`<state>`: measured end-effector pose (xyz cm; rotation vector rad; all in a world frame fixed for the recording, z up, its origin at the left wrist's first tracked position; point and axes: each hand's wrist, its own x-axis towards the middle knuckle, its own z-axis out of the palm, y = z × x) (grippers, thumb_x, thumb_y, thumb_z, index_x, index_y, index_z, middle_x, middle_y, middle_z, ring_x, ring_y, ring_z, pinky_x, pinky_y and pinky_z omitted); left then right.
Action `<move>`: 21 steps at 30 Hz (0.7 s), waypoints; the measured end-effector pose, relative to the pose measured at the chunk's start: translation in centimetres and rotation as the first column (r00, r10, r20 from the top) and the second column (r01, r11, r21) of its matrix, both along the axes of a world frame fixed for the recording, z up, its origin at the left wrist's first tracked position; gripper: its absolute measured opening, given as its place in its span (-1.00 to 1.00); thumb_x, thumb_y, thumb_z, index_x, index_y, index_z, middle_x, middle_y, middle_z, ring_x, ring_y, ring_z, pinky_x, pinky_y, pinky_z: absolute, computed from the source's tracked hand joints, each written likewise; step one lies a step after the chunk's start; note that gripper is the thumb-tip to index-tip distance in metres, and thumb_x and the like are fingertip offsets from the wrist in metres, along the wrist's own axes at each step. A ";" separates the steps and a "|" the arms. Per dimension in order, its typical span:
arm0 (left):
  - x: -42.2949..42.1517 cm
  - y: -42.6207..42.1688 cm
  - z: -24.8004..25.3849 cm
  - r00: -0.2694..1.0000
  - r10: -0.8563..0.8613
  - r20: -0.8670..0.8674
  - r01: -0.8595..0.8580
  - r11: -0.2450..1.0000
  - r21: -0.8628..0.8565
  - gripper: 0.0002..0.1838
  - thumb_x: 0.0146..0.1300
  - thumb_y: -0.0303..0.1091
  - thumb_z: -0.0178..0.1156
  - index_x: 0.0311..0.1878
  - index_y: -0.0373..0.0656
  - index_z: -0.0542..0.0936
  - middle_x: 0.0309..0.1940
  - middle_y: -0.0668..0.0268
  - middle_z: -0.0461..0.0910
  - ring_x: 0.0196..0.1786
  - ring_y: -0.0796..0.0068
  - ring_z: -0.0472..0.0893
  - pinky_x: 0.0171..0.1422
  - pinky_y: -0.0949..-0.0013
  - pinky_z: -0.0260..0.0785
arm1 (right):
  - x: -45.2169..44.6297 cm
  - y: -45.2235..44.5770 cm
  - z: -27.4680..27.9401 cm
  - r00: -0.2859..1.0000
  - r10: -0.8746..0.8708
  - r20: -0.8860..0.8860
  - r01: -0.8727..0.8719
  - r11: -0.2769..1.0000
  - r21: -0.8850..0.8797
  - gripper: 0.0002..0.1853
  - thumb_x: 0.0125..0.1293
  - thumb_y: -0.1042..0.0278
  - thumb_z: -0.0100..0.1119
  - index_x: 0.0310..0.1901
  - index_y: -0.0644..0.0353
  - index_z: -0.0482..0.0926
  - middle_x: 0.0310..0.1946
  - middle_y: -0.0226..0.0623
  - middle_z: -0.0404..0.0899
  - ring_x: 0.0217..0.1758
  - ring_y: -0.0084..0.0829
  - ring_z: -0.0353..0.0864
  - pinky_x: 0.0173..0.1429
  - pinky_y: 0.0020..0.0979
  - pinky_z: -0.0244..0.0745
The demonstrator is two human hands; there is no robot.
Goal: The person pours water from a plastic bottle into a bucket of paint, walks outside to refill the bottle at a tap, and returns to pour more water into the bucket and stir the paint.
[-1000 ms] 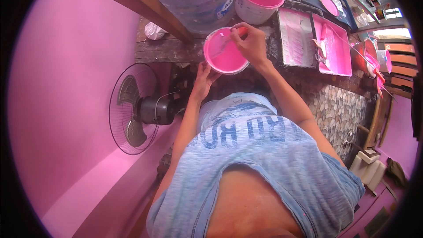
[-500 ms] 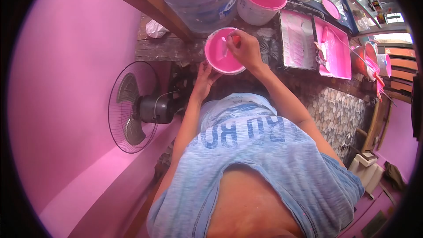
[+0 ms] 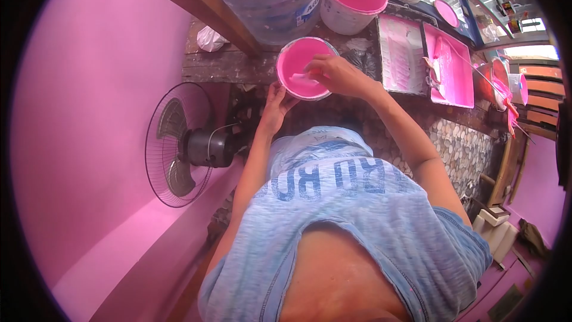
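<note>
A round tub of pink paint [image 3: 296, 53] is at the near edge of the dark wooden bench [image 3: 220, 68]. My left hand [image 3: 276, 107] grips the tub's near-left side, fingers against its outer wall. Over the tub's right rim, my right hand [image 3: 336, 75] is closed on a small tool [image 3: 302, 79] with a pale, flat blade. The blade points left inside the tub, at the paint; its handle is mostly hidden by my fingers.
Behind the tub stand a large clear water container [image 3: 268, 0] and a bigger paint bucket [image 3: 348, 15]. Two paint trays [image 3: 456, 86] lie to the right. A fan [image 3: 179, 146] is at left, near the pink wall [image 3: 101, 113]. A wooden post [image 3: 196, 0] slants overhead.
My right hand has moved down and turned, its wrist now further right, and the tool's blade has swung toward the near side of the tub. My left hand has stayed on the tub.
</note>
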<state>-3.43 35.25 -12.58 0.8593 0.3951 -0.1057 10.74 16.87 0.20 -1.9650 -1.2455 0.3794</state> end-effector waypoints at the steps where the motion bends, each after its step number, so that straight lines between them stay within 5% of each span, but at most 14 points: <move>1: 0.0 0.0 -0.1 1.000 -0.001 0.002 0.001 1.000 0.004 -0.68 0.46 -0.14 0.03 0.18 0.04 0.32 0.14 0.38 0.43 0.24 0.42 0.45 0.32 0.11 0.35 | 0.3 0.0 -0.3 1.000 -0.018 0.009 0.018 1.000 -0.005 -0.78 0.22 0.51 0.17 -0.09 0.27 0.59 -0.23 -0.08 0.56 -0.16 -0.06 0.60 -0.10 -0.16 0.48; 4: -0.2 0.0 0.2 1.000 -0.004 -0.003 0.004 1.000 0.006 -0.67 0.45 -0.13 0.04 0.18 0.02 0.32 0.14 0.38 0.43 0.24 0.41 0.45 0.32 0.10 0.35 | 0.6 0.7 -2.0 0.983 -0.100 0.152 0.070 0.979 0.194 -0.77 0.21 0.52 0.16 -0.08 0.26 0.61 -0.22 -0.09 0.56 -0.17 -0.05 0.60 -0.11 -0.17 0.48; 10: -0.2 -0.6 0.6 0.999 0.047 -0.023 -0.046 0.999 0.019 -0.67 0.45 -0.11 0.04 0.14 -0.05 0.34 0.05 0.35 0.45 0.15 0.45 0.49 0.29 0.13 0.40 | -0.4 0.7 -3.4 0.993 0.037 -0.114 -0.037 0.999 0.001 -0.79 0.18 0.52 0.19 -0.13 0.29 0.64 -0.25 -0.11 0.58 -0.19 -0.09 0.62 -0.10 -0.19 0.49; 17: -0.5 -2.1 0.9 0.986 0.135 -0.094 -0.131 0.991 0.041 -0.62 0.42 -0.01 0.07 0.09 -0.09 0.39 -0.16 0.35 0.53 -0.03 0.47 0.56 0.20 0.17 0.46 | 1.6 -0.4 -4.6 0.982 0.140 -0.130 -0.157 0.978 -0.135 -0.86 0.08 0.49 0.19 -0.32 0.32 0.65 -0.42 0.00 0.60 -0.28 -0.05 0.63 -0.16 -0.18 0.48; 21: -0.7 -2.9 0.4 0.978 0.164 -0.133 -0.164 0.986 0.006 -0.57 0.40 0.05 0.08 0.11 -0.08 0.39 -0.14 0.35 0.52 -0.06 0.47 0.55 0.18 0.17 0.47 | 2.2 1.2 -8.3 0.983 0.185 0.020 -0.183 0.980 -0.079 -0.88 0.07 0.50 0.15 -0.37 0.30 0.64 -0.42 -0.01 0.58 -0.21 -0.04 0.62 -0.14 -0.13 0.46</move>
